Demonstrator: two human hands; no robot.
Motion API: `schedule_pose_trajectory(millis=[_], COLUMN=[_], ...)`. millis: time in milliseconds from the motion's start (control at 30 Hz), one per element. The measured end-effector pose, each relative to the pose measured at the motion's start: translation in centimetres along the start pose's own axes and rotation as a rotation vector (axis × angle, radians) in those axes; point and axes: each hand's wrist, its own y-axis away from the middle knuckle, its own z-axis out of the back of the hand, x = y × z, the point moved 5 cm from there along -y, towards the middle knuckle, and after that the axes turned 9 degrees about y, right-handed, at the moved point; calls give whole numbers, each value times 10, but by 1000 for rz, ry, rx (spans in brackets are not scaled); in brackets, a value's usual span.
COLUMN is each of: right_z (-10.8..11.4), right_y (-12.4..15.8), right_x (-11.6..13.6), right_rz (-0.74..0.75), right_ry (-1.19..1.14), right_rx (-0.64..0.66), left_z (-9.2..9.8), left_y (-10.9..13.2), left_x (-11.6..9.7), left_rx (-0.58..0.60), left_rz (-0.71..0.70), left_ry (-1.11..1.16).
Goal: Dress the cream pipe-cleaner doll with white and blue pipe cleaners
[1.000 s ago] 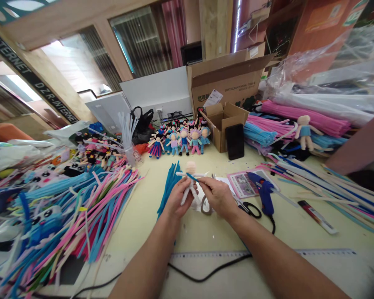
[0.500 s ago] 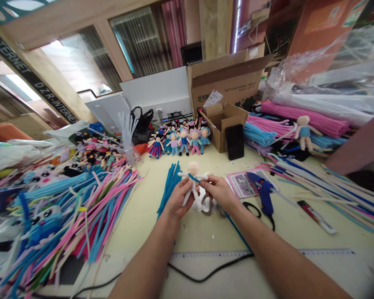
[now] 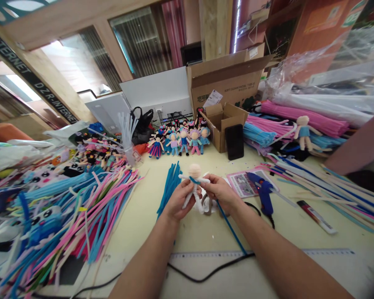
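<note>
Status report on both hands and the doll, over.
Left hand gripping white doll; right hand pinching blue strip across its chest. Glue gun off to the right.

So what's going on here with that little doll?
The person's left fingers grip the lower body of a small white doll with a pale head, and the right fingers pinch a teal strip that lies across it just below the head. What looks like the rest of that strip trails down over the table. A bunch of teal strips lies to the left, and dressed dolls stand farther back.
</note>
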Motion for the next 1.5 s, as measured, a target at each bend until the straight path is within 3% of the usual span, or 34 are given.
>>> schedule_pose_trajectory(millis=[400,1000,1500], right_z=[0,2,6], right_y=[0,-1,-4], right_x=[3,3,0], right_rz=[16,20,63], right_ry=[-22,70,163], right_rx=[12,-6,-139], left_z=[7,15,9], left_y=[-4,-6,-4], left_x=[-5,-2,-15], left_rx=[2,-77,-79], left_rz=[-68,-19,-201], left_ry=[-46,-32,-193])
